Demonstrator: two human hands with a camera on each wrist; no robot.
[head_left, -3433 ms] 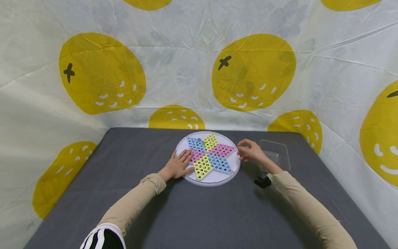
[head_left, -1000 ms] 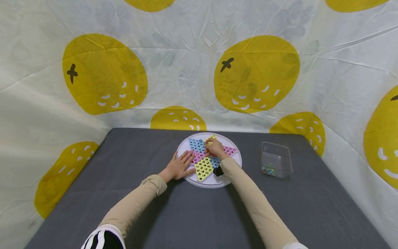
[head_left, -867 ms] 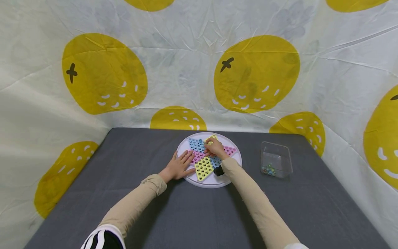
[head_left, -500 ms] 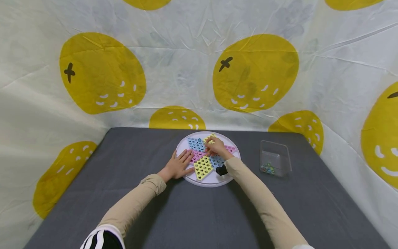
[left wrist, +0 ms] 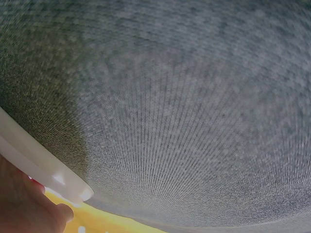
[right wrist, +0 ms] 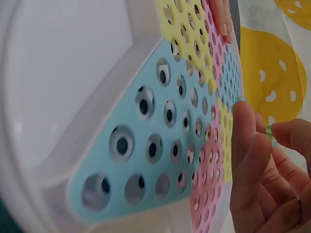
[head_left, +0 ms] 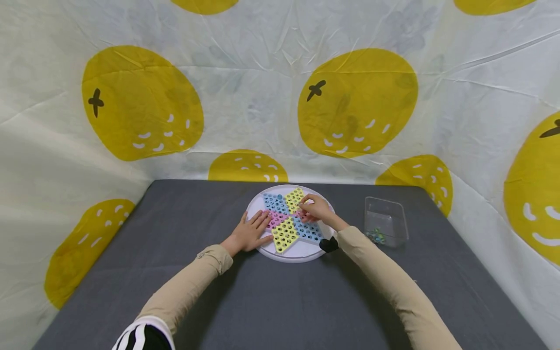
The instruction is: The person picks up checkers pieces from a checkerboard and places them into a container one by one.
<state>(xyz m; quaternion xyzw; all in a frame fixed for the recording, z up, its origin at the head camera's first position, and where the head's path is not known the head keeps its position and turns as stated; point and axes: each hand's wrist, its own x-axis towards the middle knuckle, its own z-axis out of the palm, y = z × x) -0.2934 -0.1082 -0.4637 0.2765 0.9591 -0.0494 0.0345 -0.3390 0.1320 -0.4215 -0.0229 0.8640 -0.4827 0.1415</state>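
Observation:
A round white Chinese checkers board (head_left: 305, 251) with a star of yellow, pink and blue holed sections lies on the table. My left hand (head_left: 249, 235) rests flat on its left edge, fingers spread over the pink section. Over the right part of the board hovers my right hand (head_left: 318, 210). Between its thumb and finger, the right wrist view shows a small greenish marble (right wrist: 269, 131) pinched. A blue marble (head_left: 279, 197) sits in the far blue section (head_left: 273, 204). The pink section at the right is mostly covered by my right hand.
A clear plastic box (head_left: 400, 226) stands right of the board, with several marbles (head_left: 376, 236) gathered in its near left corner. Dark grey cloth (head_left: 280, 306) covers the table. A white curtain with yellow fruit prints (head_left: 358, 102) hangs behind.
My right hand came from the board's right edge to the far yellow section, then drew back rightward with the marble, uncovering the yellow and near blue sections. My left hand stays put.

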